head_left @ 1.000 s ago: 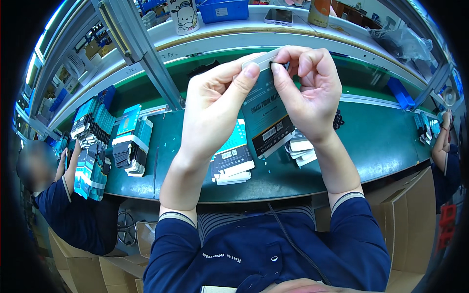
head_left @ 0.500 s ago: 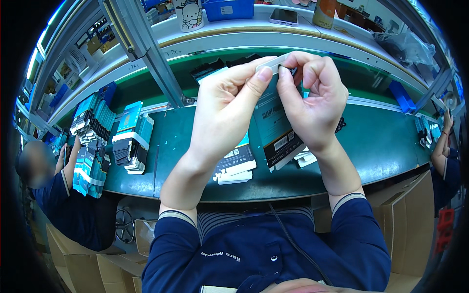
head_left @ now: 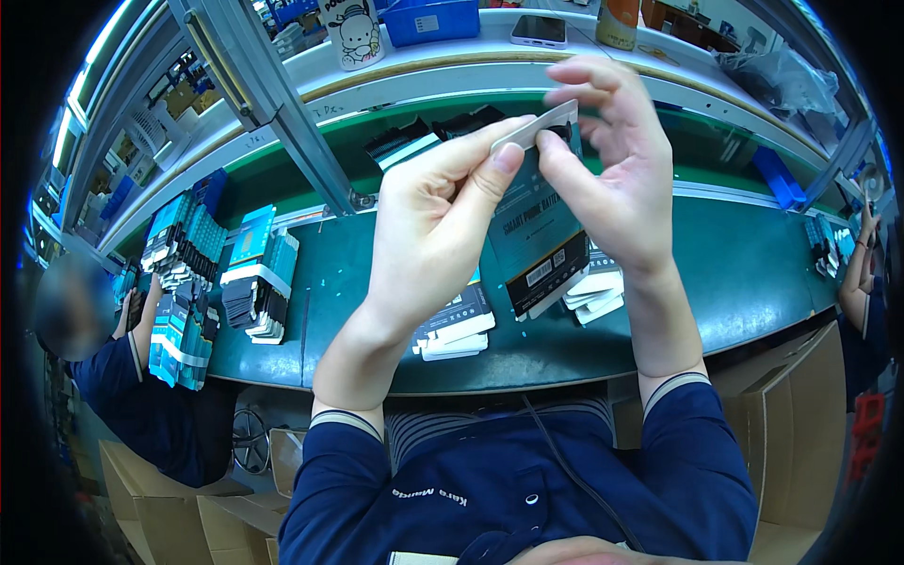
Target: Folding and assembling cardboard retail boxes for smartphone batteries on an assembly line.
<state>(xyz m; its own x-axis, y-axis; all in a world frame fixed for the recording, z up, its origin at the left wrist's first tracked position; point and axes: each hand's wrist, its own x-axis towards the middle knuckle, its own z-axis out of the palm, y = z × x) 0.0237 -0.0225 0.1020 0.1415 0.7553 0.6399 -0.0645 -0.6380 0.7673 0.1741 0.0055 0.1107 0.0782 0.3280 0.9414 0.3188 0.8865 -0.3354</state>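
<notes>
Raised in front of me is a flat teal and black carton (head_left: pixel 535 231) with a whitish flap along its top edge. My left hand (head_left: pixel 428 207) pinches that flap between thumb and fingers. At the carton's upper right, the thumb of my right hand (head_left: pixel 621 174) rests by the flap, with the fingers lifted apart and slightly blurred. Below, on the green bench, one stack of flat cartons (head_left: pixel 457 325) lies under my left wrist. Another carton stack (head_left: pixel 598 294) is partly hidden behind the carton and my right hand.
Banded carton bundles (head_left: pixel 259 273) sit on the bench (head_left: pixel 348 273) at left, near a co-worker (head_left: pixel 151 395). A metal post (head_left: pixel 306 141) rises behind. The shelf holds a blue bin (head_left: pixel 428 24), a phone (head_left: pixel 539 32) and a can (head_left: pixel 618 24). Cardboard boxes (head_left: pixel 791 433) stand below right.
My right fingers have uncurled from their pinch at the carton's top edge and lifted up and away. My left hand keeps its hold on the flap. The view has shifted slightly.
</notes>
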